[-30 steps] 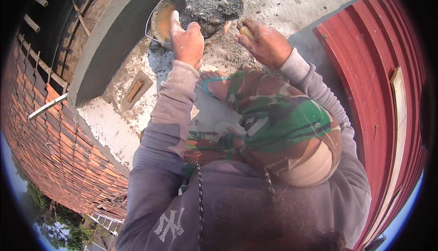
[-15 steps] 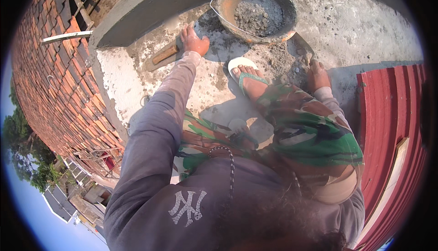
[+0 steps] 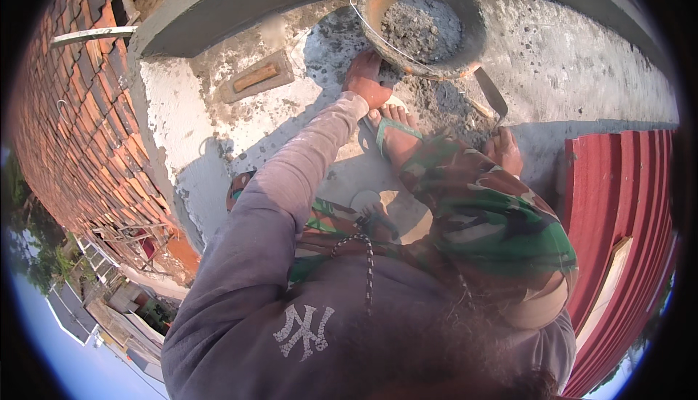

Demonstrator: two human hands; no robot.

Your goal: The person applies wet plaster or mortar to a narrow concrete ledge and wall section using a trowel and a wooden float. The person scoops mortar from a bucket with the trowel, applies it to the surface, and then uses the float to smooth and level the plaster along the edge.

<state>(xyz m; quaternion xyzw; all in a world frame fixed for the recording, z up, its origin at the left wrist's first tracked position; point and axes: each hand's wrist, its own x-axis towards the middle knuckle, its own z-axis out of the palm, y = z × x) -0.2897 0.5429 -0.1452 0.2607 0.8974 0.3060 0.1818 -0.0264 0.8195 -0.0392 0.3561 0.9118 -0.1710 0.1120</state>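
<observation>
My left hand is open and palm down on the slab, fingers toward the bucket's base and thumb beside my sandaled foot. The round bucket, caked with cement, has a wire handle and holds grey crumbly mortar. Low on the right, my right hand reaches down at the edge of a loose mortar heap, fingers bent but apart; I see nothing in them. Just beyond its fingers lies a trowel, its blade against the bucket and its wooden handle on the heap. A wood-handled float rests on the left.
A low curved cement wall runs behind the bucket. Left of the slab edge slopes an orange tile roof, with a pale curved strip above it. Red corrugated sheeting rises at the right, near my right arm.
My left hand has moved right, from beside the float to between the bucket and my foot. My right hand is slightly lower, farther from the trowel. The whole view has shifted a little.
</observation>
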